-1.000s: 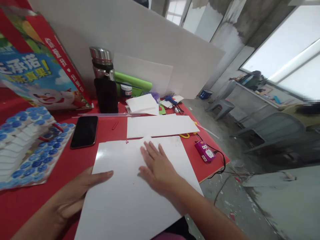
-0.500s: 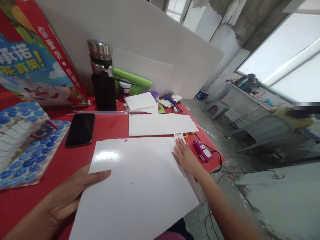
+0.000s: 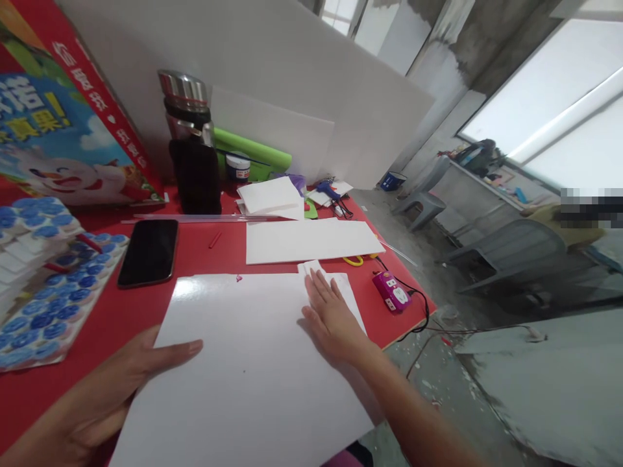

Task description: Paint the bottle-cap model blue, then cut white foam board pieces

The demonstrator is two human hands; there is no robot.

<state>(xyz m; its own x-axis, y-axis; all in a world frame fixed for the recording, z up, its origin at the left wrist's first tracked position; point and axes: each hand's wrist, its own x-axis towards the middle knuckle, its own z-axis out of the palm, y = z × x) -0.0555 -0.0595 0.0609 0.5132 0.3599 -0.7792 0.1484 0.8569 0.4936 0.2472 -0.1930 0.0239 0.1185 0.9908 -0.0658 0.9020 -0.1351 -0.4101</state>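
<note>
A large glossy white board (image 3: 233, 389) lies at the table's near edge, with a small pink bit (image 3: 239, 278) at its far edge. My left hand (image 3: 141, 363) grips the board's left side, thumb on top and fingers underneath. My right hand (image 3: 331, 318) lies flat on the board's right part, its fingertips over a folded white tissue or paper (image 3: 310, 267). Just beyond is a long white board strip (image 3: 311, 241), with yellow scissor handles (image 3: 354, 261) partly under its edge.
On the red table (image 3: 209, 253) are a phone (image 3: 148, 253), a dark bottle (image 3: 195, 168), blue flower pieces (image 3: 63, 311), white sheets (image 3: 272, 196), a blue glue gun (image 3: 328, 189) and a purple device (image 3: 392, 291) with a cable. A person sits at far right.
My right hand has slid left across the board, together with the folded white piece, uncovering the board's right corner and the yellow handles. The view has shifted slightly. My left hand still grips the board.
</note>
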